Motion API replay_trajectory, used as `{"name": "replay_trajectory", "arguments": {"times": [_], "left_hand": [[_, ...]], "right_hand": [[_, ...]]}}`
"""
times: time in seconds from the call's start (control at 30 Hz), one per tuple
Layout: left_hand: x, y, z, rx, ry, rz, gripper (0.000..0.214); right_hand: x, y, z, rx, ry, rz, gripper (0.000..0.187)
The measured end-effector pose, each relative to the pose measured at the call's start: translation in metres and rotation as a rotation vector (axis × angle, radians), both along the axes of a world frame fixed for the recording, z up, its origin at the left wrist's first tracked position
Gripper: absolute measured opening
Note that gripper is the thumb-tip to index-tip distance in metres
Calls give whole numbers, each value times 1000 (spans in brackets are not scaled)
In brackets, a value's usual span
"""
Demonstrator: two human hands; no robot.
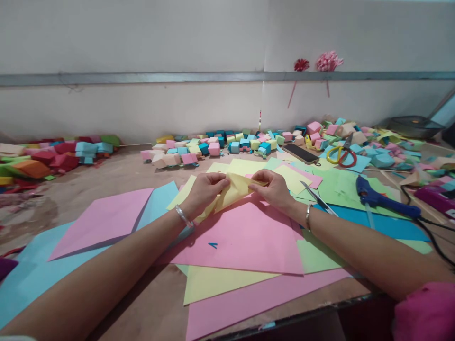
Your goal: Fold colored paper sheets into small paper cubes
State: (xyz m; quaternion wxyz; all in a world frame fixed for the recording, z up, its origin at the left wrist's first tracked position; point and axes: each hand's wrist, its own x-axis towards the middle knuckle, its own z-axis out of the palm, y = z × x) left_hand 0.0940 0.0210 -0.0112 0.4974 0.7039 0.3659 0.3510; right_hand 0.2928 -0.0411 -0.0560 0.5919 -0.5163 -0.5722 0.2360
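Note:
Both of my hands pinch one piece of yellow paper (pixel 232 191), which is creased and partly folded above the sheets. My left hand (pixel 207 190) grips its left side between thumb and fingers. On the right, my right hand (pixel 272 188) pinches its other end. Below them lies a large pink sheet (pixel 245 241) with a small blue paper scrap (pixel 212 245) on it. Yellow, green and pink sheets stick out from underneath. A craft knife (pixel 319 198) rests just right of my right hand.
A pink sheet (pixel 106 215) and blue sheets lie left. Small paper blocks (pixel 213 148) line the wall. At right are a phone (pixel 300 153), scissors (pixel 341 155) and a blue glue gun (pixel 384 200) with its cord near my right forearm. The table edge (pixel 295 317) is in front.

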Motion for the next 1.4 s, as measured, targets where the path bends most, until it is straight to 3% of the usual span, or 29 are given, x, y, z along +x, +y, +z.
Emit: {"name": "replay_trajectory", "arguments": {"times": [0.1,0.27,0.57,0.7,0.8,0.9,1.17,1.4], "left_hand": [[1,-2,2,5,-17,18,24],[0,-4,2,-28,-50,22,29],[-1,-3,3,-44,-77,78,37],[-1,0,0,-28,-90,101,35],[-1,1,-1,-16,-106,108,35],[-1,1,-1,-3,-113,120,35],[0,1,-2,31,-121,172,30],[-1,2,-2,57,-154,184,26]], "right_hand": [[0,-1,3,-63,106,-18,33],[0,-3,8,-201,129,-8,31],[0,2,-1,-62,163,45,20],[-1,1,1,-50,182,68,23],[-1,-1,4,-125,211,53,35],[0,-1,6,-154,211,29,31],[1,2,-1,-42,175,31,19],[1,0,4,1,193,-39,26]]}}
